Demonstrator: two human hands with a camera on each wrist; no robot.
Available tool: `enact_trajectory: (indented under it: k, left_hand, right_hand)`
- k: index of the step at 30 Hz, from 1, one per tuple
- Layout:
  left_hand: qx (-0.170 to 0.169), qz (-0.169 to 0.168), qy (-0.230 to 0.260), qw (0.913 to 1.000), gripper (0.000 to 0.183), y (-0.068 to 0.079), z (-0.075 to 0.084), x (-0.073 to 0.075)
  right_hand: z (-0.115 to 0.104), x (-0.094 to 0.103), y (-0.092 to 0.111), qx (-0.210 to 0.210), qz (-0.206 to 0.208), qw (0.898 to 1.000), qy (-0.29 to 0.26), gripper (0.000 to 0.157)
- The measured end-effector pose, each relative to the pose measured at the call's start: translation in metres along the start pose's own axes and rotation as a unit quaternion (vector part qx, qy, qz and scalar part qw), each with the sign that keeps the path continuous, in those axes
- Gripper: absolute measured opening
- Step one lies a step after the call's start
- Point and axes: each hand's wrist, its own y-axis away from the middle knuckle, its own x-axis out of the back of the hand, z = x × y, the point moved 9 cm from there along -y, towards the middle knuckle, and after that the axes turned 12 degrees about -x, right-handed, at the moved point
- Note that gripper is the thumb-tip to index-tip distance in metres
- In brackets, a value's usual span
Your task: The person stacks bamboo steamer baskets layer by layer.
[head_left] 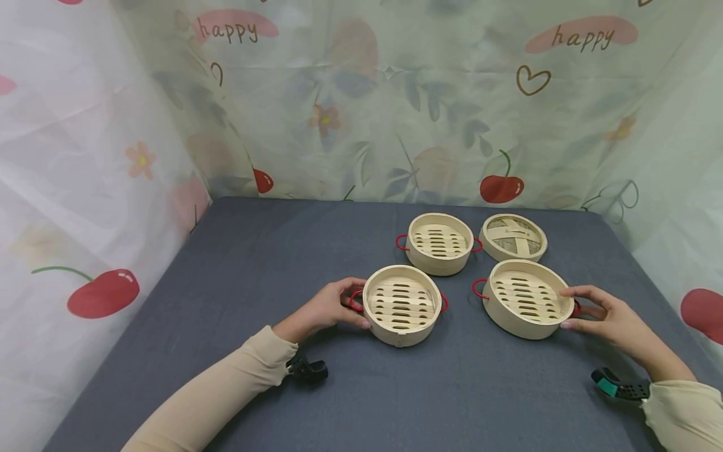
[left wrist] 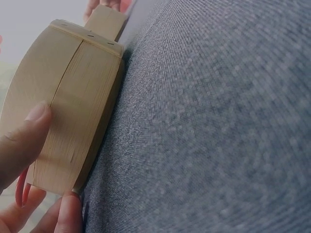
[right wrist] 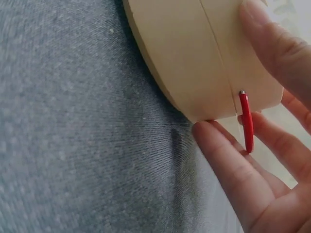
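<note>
My left hand (head_left: 333, 306) grips the left side of a round bamboo steamer basket (head_left: 400, 337) with a slatted floor and red handles. In the left wrist view, the thumb lies on that basket's side wall (left wrist: 80, 116), fingers around the red handle (left wrist: 20, 187). To the right, my right hand (head_left: 612, 320) holds the right edge of a second bamboo steamer basket (head_left: 516, 323). The right wrist view shows its thumb against the wall (right wrist: 194, 58) and fingertips at the lower edge, near a red handle (right wrist: 247, 121).
Behind these stands a third steamer basket (head_left: 440, 267), with a woven bamboo lid (head_left: 511, 235) to its right near the table's back edge. Dark grey cloth covers the table (head_left: 271, 245). Printed curtains (head_left: 361, 94) hang at the back and both sides.
</note>
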Motion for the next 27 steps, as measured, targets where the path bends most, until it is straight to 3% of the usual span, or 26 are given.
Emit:
enact_trajectory:
  k: [27]
  left_hand:
    - [0.008, 0.002, 0.007, 0.9999, 0.078, -0.0003, -0.006, 0.0002]
  right_hand:
    - [0.0014, 0.0049, -0.0001, -0.038, 0.052, 0.998, 0.006, 0.045]
